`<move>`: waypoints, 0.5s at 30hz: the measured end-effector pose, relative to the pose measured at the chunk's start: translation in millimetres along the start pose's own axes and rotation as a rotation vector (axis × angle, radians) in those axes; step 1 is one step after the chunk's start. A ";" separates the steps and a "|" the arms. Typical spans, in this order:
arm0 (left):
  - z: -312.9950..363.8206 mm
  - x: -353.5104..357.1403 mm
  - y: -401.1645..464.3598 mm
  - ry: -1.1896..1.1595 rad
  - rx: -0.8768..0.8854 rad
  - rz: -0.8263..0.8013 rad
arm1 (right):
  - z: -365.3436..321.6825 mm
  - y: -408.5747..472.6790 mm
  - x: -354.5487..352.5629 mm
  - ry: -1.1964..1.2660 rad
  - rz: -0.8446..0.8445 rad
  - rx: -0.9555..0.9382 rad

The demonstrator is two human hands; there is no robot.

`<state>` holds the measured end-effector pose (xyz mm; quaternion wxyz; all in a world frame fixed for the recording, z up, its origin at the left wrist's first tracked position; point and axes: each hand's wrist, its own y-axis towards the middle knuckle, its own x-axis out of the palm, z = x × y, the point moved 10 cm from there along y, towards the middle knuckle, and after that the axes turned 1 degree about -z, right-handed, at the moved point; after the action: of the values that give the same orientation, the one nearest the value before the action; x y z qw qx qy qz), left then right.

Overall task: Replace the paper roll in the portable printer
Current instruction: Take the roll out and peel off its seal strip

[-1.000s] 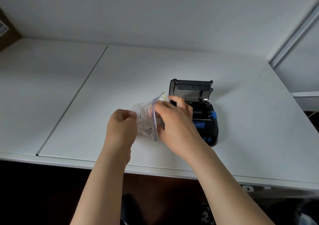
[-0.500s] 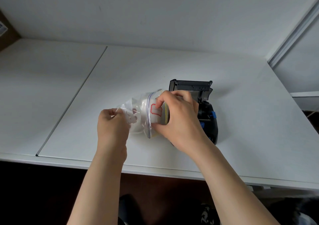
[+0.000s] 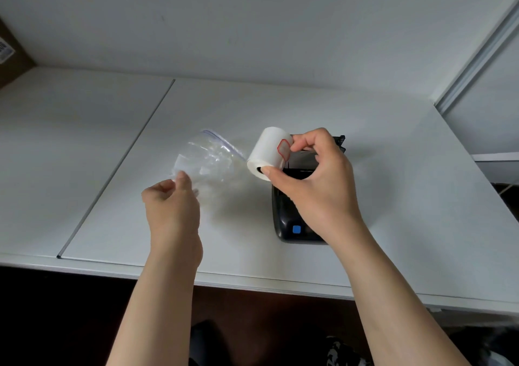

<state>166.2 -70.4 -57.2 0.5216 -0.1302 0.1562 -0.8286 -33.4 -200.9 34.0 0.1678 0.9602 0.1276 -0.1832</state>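
New paper roll (image 3: 269, 152) out of clear bag (image 3: 209, 160), gripped in right hand (image 3: 314, 185) fingers above open printer (image 3: 292, 219). Left hand (image 3: 171, 211) pinching bag. Loading, closing lid left.

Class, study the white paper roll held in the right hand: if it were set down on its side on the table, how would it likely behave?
The paper roll is a smooth cylinder, so it would probably roll on the flat table. The right hand lifts it with fingertips alone, suggesting it is light. Its sticker probably keeps it from unwinding.
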 end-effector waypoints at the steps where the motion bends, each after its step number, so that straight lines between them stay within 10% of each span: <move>1: -1.0 2.0 -1.9 0.012 -0.015 -0.010 | 1.6 0.7 -1.5 0.001 0.010 0.006; 8: 32.5 -11.3 -18.8 0.074 0.190 0.153 | 5.6 2.5 -3.0 0.064 -0.013 0.045; 15: 35.2 50.3 -40.7 -0.005 0.225 -0.351 | 2.8 1.4 -2.0 0.129 -0.135 0.053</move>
<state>124.8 -103.7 -6.2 0.3810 -0.0983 0.0362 -0.9186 -35.6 -203.6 32.8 0.1210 0.9634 0.1976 -0.1352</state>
